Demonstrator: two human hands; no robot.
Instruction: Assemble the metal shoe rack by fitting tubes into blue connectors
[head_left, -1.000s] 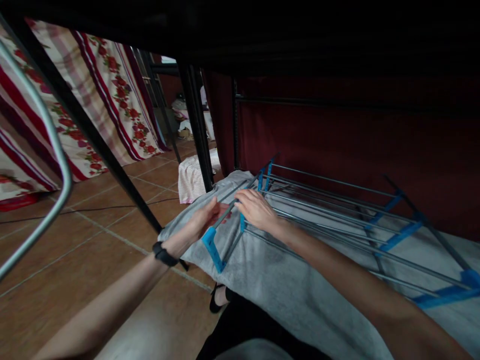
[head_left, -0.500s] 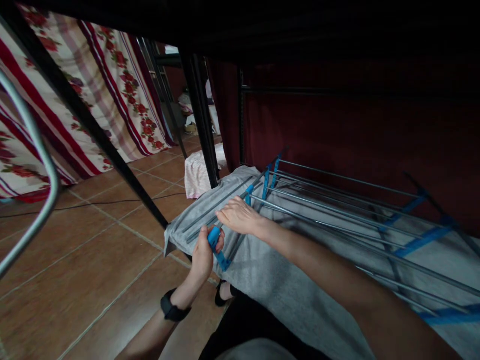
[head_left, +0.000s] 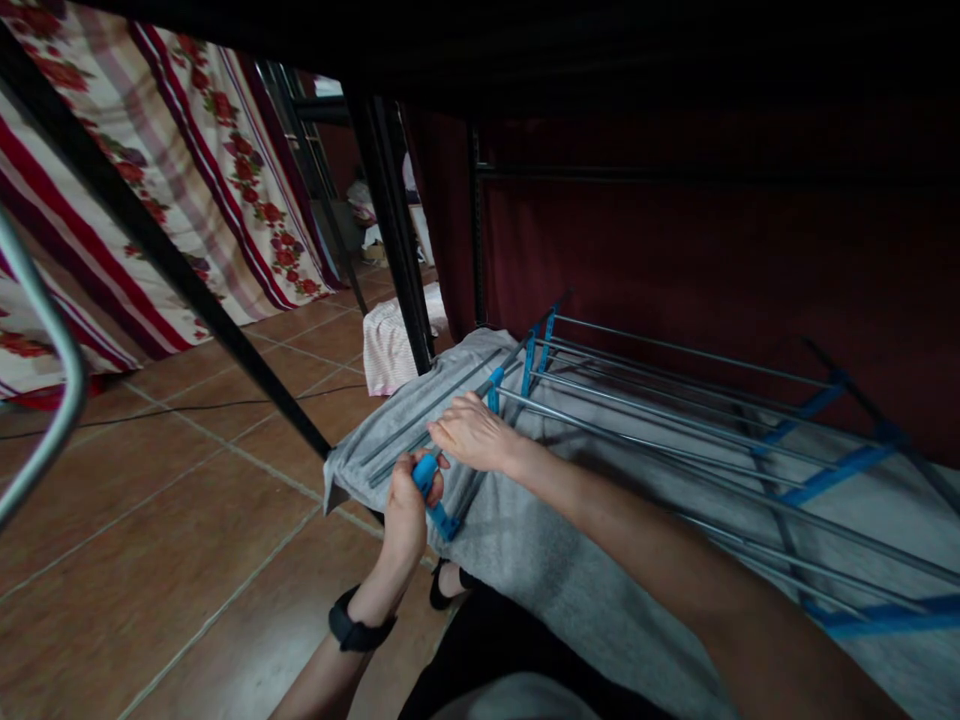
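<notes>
Grip: our left hand [head_left: 406, 512] clenched around blue end bracket [head_left: 433, 494] of drying rack [head_left: 675, 420] | right hand [head_left: 478, 436] flat, released, on rods just beyond | rack on grey blanket [head_left: 555, 570], long axis running right, away from both hands.

A home bedroom or dormitory-style sleeping room. The view sits under a dark metal bunk frame [head_left: 390, 220], with a grey blanket [head_left: 540, 560] spread over a mattress at lower right. Floral, red-striped bedsheets [head_left: 187, 170] hang at upper left above a terracotta tiled floor [head_left: 150, 540], and more bed frames stand in the background.
</notes>
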